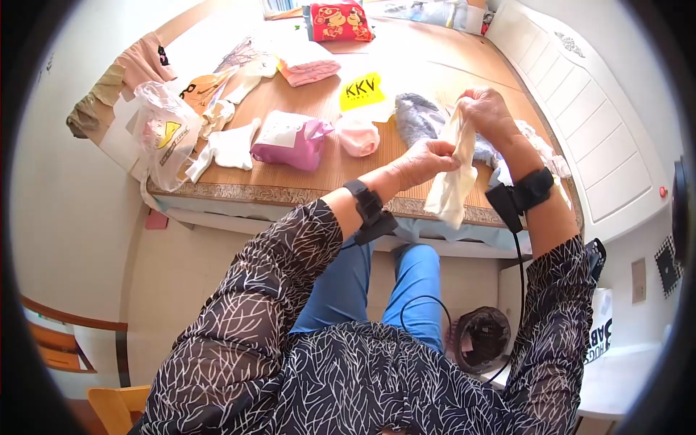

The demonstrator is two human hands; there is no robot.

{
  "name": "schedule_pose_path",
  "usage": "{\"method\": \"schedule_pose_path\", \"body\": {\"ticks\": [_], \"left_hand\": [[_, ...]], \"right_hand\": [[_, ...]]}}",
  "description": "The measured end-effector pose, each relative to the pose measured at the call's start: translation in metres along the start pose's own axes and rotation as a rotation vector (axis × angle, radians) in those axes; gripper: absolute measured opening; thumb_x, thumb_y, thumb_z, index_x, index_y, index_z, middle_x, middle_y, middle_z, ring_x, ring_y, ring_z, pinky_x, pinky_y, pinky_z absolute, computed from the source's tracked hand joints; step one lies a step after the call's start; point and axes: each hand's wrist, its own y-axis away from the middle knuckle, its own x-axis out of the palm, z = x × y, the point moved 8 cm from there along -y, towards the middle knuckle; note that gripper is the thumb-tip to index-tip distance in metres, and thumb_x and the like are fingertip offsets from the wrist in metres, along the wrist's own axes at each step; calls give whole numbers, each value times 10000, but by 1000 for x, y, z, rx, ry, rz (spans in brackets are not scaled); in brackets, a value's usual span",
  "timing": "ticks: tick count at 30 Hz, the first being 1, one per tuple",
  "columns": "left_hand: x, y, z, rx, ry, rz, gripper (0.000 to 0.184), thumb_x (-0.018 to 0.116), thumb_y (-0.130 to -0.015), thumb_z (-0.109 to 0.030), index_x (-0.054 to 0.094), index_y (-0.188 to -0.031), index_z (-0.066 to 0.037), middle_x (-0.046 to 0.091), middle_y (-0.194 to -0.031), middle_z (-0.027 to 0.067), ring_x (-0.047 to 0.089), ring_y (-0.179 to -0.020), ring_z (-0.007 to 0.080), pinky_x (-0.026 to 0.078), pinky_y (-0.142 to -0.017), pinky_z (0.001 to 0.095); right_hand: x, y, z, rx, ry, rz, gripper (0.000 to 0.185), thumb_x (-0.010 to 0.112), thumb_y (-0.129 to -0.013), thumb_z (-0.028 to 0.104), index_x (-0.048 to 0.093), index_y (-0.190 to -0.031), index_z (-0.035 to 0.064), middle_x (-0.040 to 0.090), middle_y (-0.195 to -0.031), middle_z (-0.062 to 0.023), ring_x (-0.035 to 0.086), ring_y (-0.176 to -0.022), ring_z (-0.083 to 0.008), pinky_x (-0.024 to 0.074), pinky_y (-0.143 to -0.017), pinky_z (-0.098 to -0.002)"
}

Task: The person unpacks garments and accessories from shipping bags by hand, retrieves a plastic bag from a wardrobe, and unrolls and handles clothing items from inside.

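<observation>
Bed (428,49), spread with a wood-toned mat with a patterned border; it spans 10 to 2 o'clock.
White panelled headboard (602,138): 2 o'clock, upright at the bed's side.
Pale floor (196,275): 8 o'clock, below the bed's near edge.
Wooden chair (119,406), part only: between 7 and 8 o'clock.
Dark mesh bin (482,339): between 4 and 5 o'clock, on the floor.
Printed clear plastic bag (163,141): 10 o'clock, at the bed's edge.
Purple package (290,141), white label: 11 o'clock.
Grey-blue garment (417,119): 1 o'clock, crumpled, just beyond the hands.
Red package (339,23), cartoon print: 12 o'clock, far side.
Cream garment (451,194): between 1 and 2 o'clock, lifted over the bed's near edge, lower end hanging loose; exact type cannot be told. At this step it is held up between two hands; cloth so limp seems to call for a light, steady hold at both points.
Right hand (487,114): fingers bent closely together on the garment's upper end.
Left hand (424,165): thumb and forefinger pinched on its side edge, lower down.
Yellow KKV bag (361,90): 12 o'clock, flat.
Pink bundle (357,138): 12 o'clock, nearer, beside the purple package.
</observation>
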Motion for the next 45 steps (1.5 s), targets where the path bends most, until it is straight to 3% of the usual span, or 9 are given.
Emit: {"method": "schedule_pose_path", "body": {"ticks": [6, 11, 15, 19, 22, 27, 34, 40, 45], "left_hand": [[-1, 8, -17, -146, 126, 197, 232, 631, -851, -116, 624, -1063, -22, 653, -942, 34, 620, -869, 113, 488, -796, 248], [-23, 9, -82, -162, -23, 219, 198, 622, -859, -143, 618, -1015, -22, 648, -903, 31, 619, -796, 87, 508, -719, 227], [-31, 8, -132, -133, -233, 251, 187, 632, -857, -181, 642, -949, -18, 649, -844, 21, 606, -766, 73, 499, -715, 216], [-42, 2, -152, -102, -321, 255, 243, 656, -844, -214, 644, -969, -6, 657, -865, 24, 613, -784, 76, 501, -743, 225], [-38, 5, -156, -117, -369, 256, 243, 664, -837, -210, 653, -974, -9, 660, -861, 17, 617, -761, 72, 506, -727, 223], [-15, 9, -153, -179, -333, 347, 204, 655, -840, -186, 666, -955, -18, 660, -841, 13, 616, -730, 68, 507, -688, 218], [-27, 20, -140, -251, -386, 352, 201, 671, -833, -198, 673, -939, -27, 658, -814, -6, 609, -709, 61, 500, -664, 210], [-30, 46, -91, -456, -439, 494, 320, 729, -795, -224, 667, -1003, 10, 674, -845, 9, 606, -712, 58, 482, -648, 200], [-65, 43, -74, -540, -983, 479, 407, 733, -705, -331, 678, -938, -2, 663, -770, 29, 601, -708, 100, 466, -628, 276]], "right_hand": [[-34, 22, -56, 29, 208, -61, 349, 462, -743, 67, 667, -1024, 32, 668, -980, -194, 642, -910, -311, 488, -819, -349], [-10, 65, -56, 193, -669, 242, 326, 452, -735, -2, 666, -980, -20, 605, -759, -47, 389, -527, -54, 323, -478, -195], [8, 90, -54, 230, -1111, 542, 92, 486, -827, 76, 558, -803, 24, 611, -791, -68, 355, -512, -70, 297, -459, -205], [19, 114, -27, 121, -1267, 787, 229, 576, -876, 218, 583, -952, 3, 643, -826, -98, 444, -526, -86, 354, -491, -206], [18, 113, -7, 84, -822, 612, 361, 612, -856, 254, 563, -1099, -8, 643, -855, -85, 496, -584, -83, 395, -536, -200], [23, 78, 40, -205, -971, 204, 493, 681, -808, 189, 540, -1236, -11, 630, -1101, -67, 550, -1073, -152, 382, -985, -322], [32, 65, 21, 38, -1393, 512, 303, 639, -831, 87, 602, -1121, 9, 661, -984, -60, 630, -872, -129, 486, -827, -279], [-15, 82, -3, 101, -1022, 554, 144, 671, -776, 92, 626, -896, 23, 637, -812, -13, 602, -733, -98, 488, -707, -240], [-1, 104, -46, 195, -436, 679, 173, 682, -748, 89, 627, -897, 19, 608, -773, 27, 555, -737, -80, 453, -716, -243]]}}
